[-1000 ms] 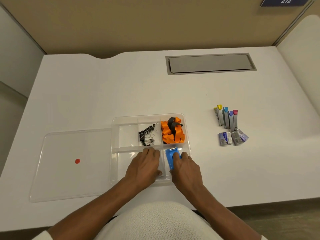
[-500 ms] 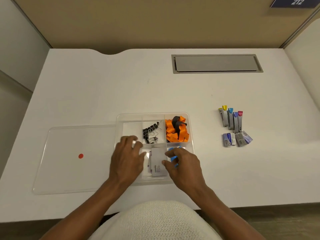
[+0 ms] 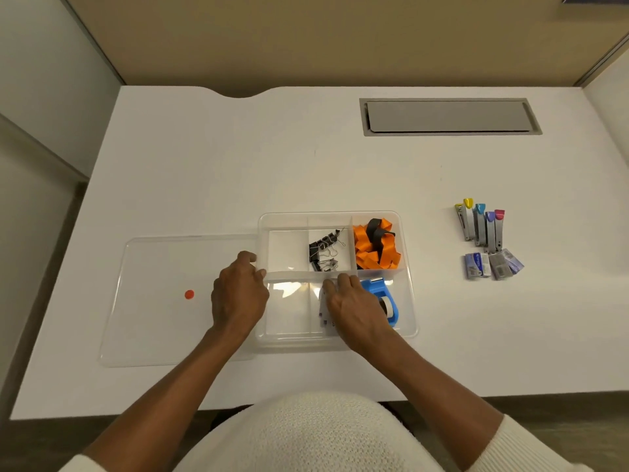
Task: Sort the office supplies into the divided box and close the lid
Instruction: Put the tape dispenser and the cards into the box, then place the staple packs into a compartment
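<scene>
The clear divided box (image 3: pixel 326 217) sits near the desk's front edge. Its back compartments hold black binder clips (image 3: pixel 325 250) and orange and black straps (image 3: pixel 374 248); the back left one shows nothing inside. A blue tape dispenser (image 3: pixel 384 294) lies in the front right compartment. My right hand (image 3: pixel 355 310) lies in the front middle compartment, fingers on a grey packet (image 3: pixel 323 313) that it mostly hides. My left hand (image 3: pixel 238 294) is curled against the box's left wall. The clear lid (image 3: pixel 153 267) with a red dot lies flat to the left. Several small staplers (image 3: pixel 481 226) and staple boxes (image 3: pixel 493 264) lie on the desk to the right.
A grey cable hatch (image 3: pixel 449 116) is set into the back of the white desk (image 3: pixel 238 165). Partition walls close off the back and both sides. The desk's front edge runs just below my forearms.
My left hand has slid left, out of the box to its left wall. My right hand has settled flat over the grey packet in the front middle compartment.
</scene>
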The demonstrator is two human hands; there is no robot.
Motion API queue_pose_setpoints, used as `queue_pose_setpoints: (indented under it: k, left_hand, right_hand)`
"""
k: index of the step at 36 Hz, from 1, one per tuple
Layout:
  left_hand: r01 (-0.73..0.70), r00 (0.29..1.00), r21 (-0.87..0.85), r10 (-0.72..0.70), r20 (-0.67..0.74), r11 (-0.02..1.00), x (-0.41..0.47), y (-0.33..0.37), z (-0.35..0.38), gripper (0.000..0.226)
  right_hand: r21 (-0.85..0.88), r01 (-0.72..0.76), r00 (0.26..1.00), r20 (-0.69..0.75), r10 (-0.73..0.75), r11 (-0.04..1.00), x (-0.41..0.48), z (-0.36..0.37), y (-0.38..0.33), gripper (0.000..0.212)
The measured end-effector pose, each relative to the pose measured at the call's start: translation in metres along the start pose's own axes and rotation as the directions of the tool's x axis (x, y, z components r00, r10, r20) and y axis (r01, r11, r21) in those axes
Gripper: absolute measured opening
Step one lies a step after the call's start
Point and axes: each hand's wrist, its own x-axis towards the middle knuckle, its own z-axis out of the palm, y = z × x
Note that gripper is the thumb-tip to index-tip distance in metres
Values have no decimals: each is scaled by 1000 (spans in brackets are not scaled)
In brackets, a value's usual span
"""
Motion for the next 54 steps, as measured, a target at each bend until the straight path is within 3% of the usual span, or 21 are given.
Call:
queue_pose_setpoints:
  k: [8, 13, 16, 22, 26, 35, 39, 43, 46, 54]
  left_hand:
    - [-5, 1000, -22, 5, 13, 1000, -1, -3, 2, 31]
    - [1, 1000, -22, -1, 18, 1000, 0, -2, 1, 32]
    - [7, 1000, -12, -7, 18, 1000, 0, -1, 2, 33]
    - [9, 1000, 2, -9, 24, 1000, 1, -1, 3, 33]
    - [22, 999, -2, -22, 31, 1000, 0, 1, 3, 35]
    - [12, 1000, 112, -13, 17, 994, -1, 6, 1, 33]
    - [-11, 1000, 186, 14, -16, 982, -3, 11, 0, 45]
    - [-103, 987, 254, 130, -91, 962, -11, 27, 0, 56]
    - [-234, 956, 264, 271, -110, 936, -18, 50, 6, 55]
    - [-606, 792, 218, 605, 79, 765, -44, 144, 53, 38]
  right_hand:
    - [181, 9, 996, -92, 8, 983, 6, -2, -8, 64]
    - [295, -168, 971, -113, 210, 940, -11, -7, -16, 57]
    - [279, -249, 955, -89, 283, 927, -17, -7, -20, 58]
    - [198, -290, 954, -19, 300, 936, -11, -3, -31, 63]
    - [245, -282, 958, 15, 287, 928, -6, 2, -36, 71]
    - [247, -252, 962, -38, 269, 936, -12, -4, -26, 73]
    - [333, -262, 952, -66, 299, 906, -21, -18, -14, 67]
    - [433, -263, 892, -231, 389, 862, -36, -34, 14, 48]
    - [527, -305, 821, -276, 499, 793, -47, -42, 49, 36]
    - [630, -416, 618, -332, 712, 655, -83, -36, 155, 26]
